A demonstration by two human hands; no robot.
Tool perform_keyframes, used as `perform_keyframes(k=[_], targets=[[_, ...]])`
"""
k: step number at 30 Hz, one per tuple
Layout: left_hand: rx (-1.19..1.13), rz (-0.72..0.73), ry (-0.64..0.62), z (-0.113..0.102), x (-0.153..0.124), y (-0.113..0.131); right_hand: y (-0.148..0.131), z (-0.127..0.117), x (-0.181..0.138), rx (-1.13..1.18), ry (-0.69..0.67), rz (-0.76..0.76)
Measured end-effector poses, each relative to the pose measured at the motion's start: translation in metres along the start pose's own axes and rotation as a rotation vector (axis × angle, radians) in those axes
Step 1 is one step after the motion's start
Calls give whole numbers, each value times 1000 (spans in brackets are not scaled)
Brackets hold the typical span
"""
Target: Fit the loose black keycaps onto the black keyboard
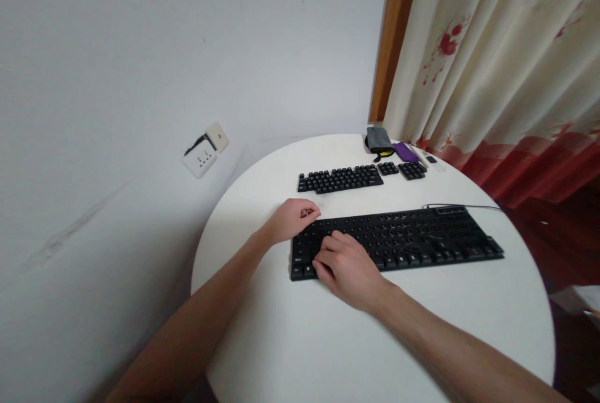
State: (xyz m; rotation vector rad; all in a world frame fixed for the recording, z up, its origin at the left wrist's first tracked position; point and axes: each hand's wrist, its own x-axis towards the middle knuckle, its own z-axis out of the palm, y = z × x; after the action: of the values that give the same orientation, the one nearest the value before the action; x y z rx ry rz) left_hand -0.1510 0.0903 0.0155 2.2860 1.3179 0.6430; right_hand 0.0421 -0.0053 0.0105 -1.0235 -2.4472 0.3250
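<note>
Left hand (291, 219) curled beside long black rectangular keyboard (398, 237) | right hand (349, 265) bent over its keys | neither grip was discernible | black block-shaped keycaps (349, 179) lay beyond

The bare left forearm (201, 322) slants up and rightward to a loosely curled left hand (291, 218), fingers (313, 210) bunched toward the right. The bare right forearm (450, 340) angles leftward; the nearer right hand (350, 268) is back-up, fingers bent downward, fingertips partly hidden.
</note>
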Motion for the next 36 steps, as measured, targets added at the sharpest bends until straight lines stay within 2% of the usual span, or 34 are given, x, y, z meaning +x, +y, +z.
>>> perform_keyframes(k=[4,8,17,27,33,36], targets=[[31,-51,142,15,5,-10,3,-3,-1,48,60,32],[15,-84,170,25,8,-18,14,-7,-3,56,96,125],[29,-263,162,27,17,-19,38,-11,2,37,122,276],[99,-308,32,8,35,-16,38,-15,6,13,118,292],[219,-310,248,15,40,-11,47,-16,4,31,156,316],[229,-284,276,19,38,-16,49,-15,4,40,162,329]])
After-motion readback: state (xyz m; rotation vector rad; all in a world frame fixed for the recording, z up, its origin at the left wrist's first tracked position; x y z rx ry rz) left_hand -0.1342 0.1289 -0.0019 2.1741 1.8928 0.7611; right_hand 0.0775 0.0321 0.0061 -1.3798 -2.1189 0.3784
